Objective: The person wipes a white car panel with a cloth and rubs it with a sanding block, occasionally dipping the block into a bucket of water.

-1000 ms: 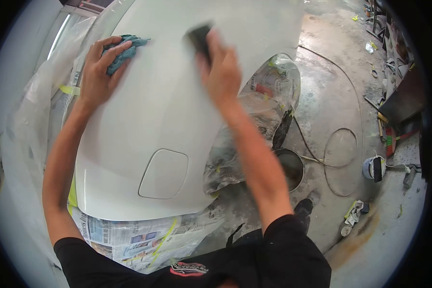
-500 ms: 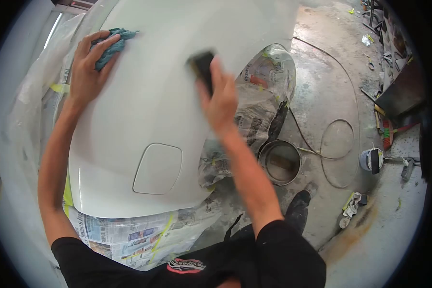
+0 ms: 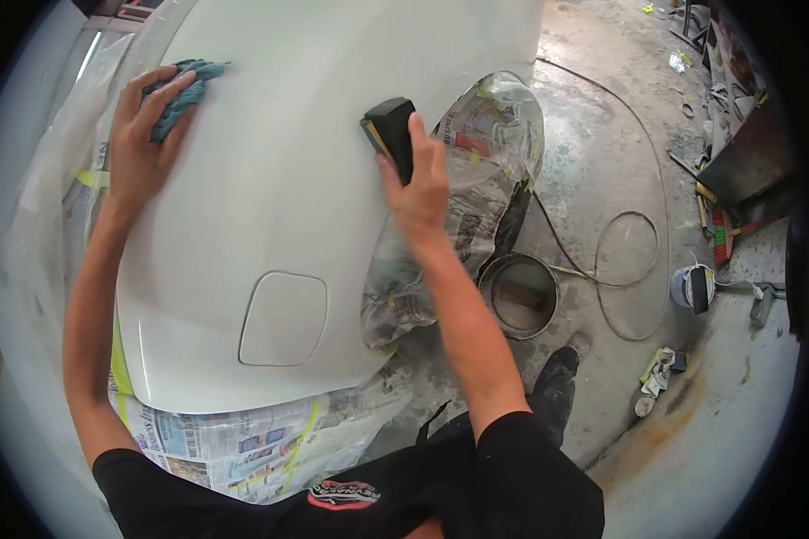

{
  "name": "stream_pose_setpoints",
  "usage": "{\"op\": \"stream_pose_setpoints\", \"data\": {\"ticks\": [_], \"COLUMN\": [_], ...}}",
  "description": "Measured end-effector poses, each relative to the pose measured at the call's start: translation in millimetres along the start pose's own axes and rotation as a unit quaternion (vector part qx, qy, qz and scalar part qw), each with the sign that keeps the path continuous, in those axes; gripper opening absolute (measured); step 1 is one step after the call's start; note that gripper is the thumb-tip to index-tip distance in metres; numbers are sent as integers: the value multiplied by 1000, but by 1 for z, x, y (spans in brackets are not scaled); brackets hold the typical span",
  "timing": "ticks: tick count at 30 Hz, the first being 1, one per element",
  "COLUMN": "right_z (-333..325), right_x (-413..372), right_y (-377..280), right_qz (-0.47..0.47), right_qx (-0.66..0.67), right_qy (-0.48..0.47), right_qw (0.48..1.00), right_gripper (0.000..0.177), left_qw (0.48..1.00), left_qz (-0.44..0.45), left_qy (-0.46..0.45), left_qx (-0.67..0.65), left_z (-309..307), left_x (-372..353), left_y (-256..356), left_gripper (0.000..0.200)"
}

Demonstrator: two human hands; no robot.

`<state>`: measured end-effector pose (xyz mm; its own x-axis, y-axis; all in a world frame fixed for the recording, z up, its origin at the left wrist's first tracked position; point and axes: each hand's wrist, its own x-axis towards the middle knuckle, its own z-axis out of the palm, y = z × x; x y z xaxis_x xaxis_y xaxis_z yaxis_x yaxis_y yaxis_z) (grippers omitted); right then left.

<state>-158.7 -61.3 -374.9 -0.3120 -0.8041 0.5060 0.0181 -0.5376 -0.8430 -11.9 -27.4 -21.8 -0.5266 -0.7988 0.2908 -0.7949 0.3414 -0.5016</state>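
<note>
A pale grey-white car body panel (image 3: 270, 189) with a fuel flap (image 3: 285, 319) fills the middle of the view. Crumpled blue-green cloth (image 3: 184, 99) sits under the fingers of my left hand (image 3: 142, 148), which presses it on the panel's upper left. On the other side, my right hand (image 3: 420, 193) grips a black sanding block (image 3: 394, 135) with a tan strip along one edge. The block is tilted near the panel's right edge, beside the newspaper-covered wheel arch (image 3: 490, 121).
Newspaper masking (image 3: 229, 440) with yellow-green tape hangs below the panel, and plastic sheeting (image 3: 40, 242) covers the left side. A round bucket of murky water (image 3: 519, 296) stands on the floor by my foot. A hose (image 3: 634, 216) loops across the concrete; a small white tub (image 3: 692, 287) is farther right.
The sanding block, blurred before, now shows sharply and has shifted slightly right and down relative to the panel. The whole view has slid a little left; the left hand still holds the cloth.
</note>
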Motion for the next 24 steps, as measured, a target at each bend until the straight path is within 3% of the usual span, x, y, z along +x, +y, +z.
{"op": "stream_pose_setpoints", "data": {"ticks": [2, 5, 8, 12, 14, 16, 18, 20, 21, 24], "right_z": [-1, -4, 0, 4, 1, 3, -6, -2, 5, 12], "right_x": [39, 121, 110, 7, 30, 88, 131, 120, 109, 15], "right_y": [34, 78, 69, -6, 25, 66, 77, 66, 56, -12], "right_qz": [-16, 103, 122, 15, -10, 15, 100, 98, 94, -57], "right_qx": [-43, -65, -75, -12, -41, -50, -92, -94, -96, -54], "right_qy": [17, 58, 49, 23, 6, 52, 39, 46, 47, -8], "right_qw": [999, 991, 989, 1000, 999, 997, 990, 990, 990, 997], "right_gripper": [67, 65, 65, 74, 72, 68, 66, 66, 66, 77], "left_qw": [1000, 1000, 1000, 1000, 1000, 1000, 1000, 1000, 1000, 1000], "left_qz": [-5, -2, 5, -7, -16, -21, -10, -2, 0, 0], "left_qy": [-7, -7, -9, -14, -18, -16, -13, -13, -11, -9], "left_qx": [-2, 5, 5, -4, -3, 10, 3, 4, 0, -4], "left_z": [4, 2, 1, -1, 2, 2, 2, 2, 1, -1], "left_x": [-1, -2, -1, -1, -2, -2, -1, -2, -1, -2], "left_y": [0, -2, -2, 1, 1, 2, -1, -1, -1, -2], "left_gripper": [41, 41, 41, 41, 41, 40, 40, 40, 41, 41]}}
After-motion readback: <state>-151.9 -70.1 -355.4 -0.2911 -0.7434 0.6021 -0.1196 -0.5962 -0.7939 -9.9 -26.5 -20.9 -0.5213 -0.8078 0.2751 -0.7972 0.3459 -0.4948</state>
